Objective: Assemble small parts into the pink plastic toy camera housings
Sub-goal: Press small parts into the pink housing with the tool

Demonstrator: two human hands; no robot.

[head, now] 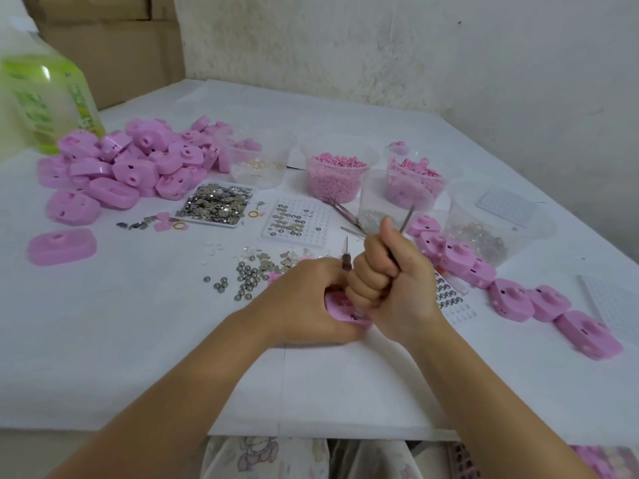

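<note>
A pink camera housing (pixel 337 305) lies flat on the white table near its front, mostly covered by my hands. My left hand (pixel 304 302) grips it from the left side. Fisted above the housing, my right hand (pixel 390 278) is shut on a thin metal tool (pixel 406 217) whose upper end sticks out past the thumb. The tool's lower end is hidden inside the fist. A brown-handled awl (pixel 346 259) stands just behind my left hand; what holds it is hidden. Loose steel balls (pixel 242 280) and small metal parts lie left of my hands.
A heap of pink housings (pixel 138 164) sits back left, a row of them (pixel 511 295) at right. Clear cups of pink parts (pixel 337 178), a tray of metal pieces (pixel 216 203), white grid trays (pixel 294 219) and a green bottle (pixel 48 98) stand behind.
</note>
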